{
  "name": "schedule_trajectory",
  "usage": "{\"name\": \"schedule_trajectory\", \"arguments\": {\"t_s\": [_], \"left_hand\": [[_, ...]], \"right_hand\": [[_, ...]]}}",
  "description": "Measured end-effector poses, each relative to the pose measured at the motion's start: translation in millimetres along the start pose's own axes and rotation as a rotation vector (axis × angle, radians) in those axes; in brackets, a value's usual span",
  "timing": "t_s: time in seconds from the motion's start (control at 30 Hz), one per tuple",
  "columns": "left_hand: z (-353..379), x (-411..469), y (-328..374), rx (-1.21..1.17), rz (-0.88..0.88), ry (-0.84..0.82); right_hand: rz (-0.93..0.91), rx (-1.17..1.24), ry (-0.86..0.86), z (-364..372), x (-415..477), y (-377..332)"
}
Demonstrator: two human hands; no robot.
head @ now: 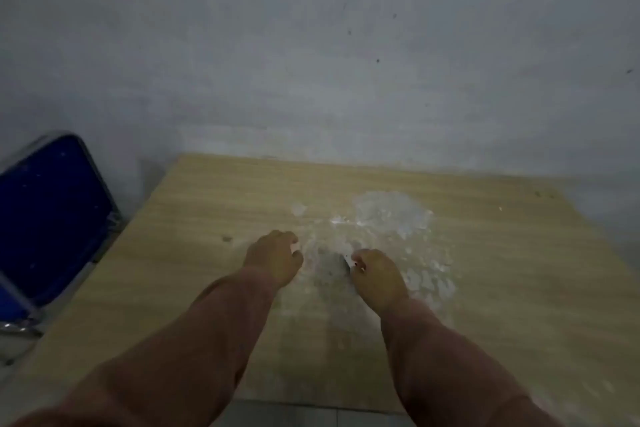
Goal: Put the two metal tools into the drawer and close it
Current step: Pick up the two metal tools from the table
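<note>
The frame is dim and blurred. Both my hands rest over the middle of a light wooden table (485,270). My right hand (379,279) is curled, and a short dark metal tool (345,263) sticks out from its fingertips towards the left. My left hand (275,258) is also curled, knuckles up, about a hand's width to the left. A small pale spot shows at its fingertips, and I cannot tell whether it is a second tool. No drawer is in view.
A whitish, scuffed patch (388,215) spreads over the tabletop just beyond and between my hands. A blue folding chair (48,218) with a metal frame stands at the table's left edge. A grey wall (311,62) rises right behind the table.
</note>
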State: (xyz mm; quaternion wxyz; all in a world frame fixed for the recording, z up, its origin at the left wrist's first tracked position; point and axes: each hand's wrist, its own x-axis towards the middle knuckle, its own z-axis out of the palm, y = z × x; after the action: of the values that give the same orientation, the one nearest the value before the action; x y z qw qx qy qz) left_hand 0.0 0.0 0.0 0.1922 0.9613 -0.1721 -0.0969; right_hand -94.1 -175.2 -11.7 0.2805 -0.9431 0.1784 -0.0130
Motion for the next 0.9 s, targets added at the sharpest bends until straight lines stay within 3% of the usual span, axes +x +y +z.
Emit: {"name": "schedule_trajectory", "arguments": {"t_s": [0.17,0.63,0.9], "left_hand": [[21,-5,-25,0.024,-0.131,-0.085],[37,-18,-56,-0.037,-0.25,-0.097],[44,-10,-51,-0.041,-0.267,-0.066]], "right_hand": [[0.079,-0.063,-0.125,22,8,17],[0.242,-0.327,-0.222,52,44,21],[0.322,-0.147,-0.264,56,38,19]]}}
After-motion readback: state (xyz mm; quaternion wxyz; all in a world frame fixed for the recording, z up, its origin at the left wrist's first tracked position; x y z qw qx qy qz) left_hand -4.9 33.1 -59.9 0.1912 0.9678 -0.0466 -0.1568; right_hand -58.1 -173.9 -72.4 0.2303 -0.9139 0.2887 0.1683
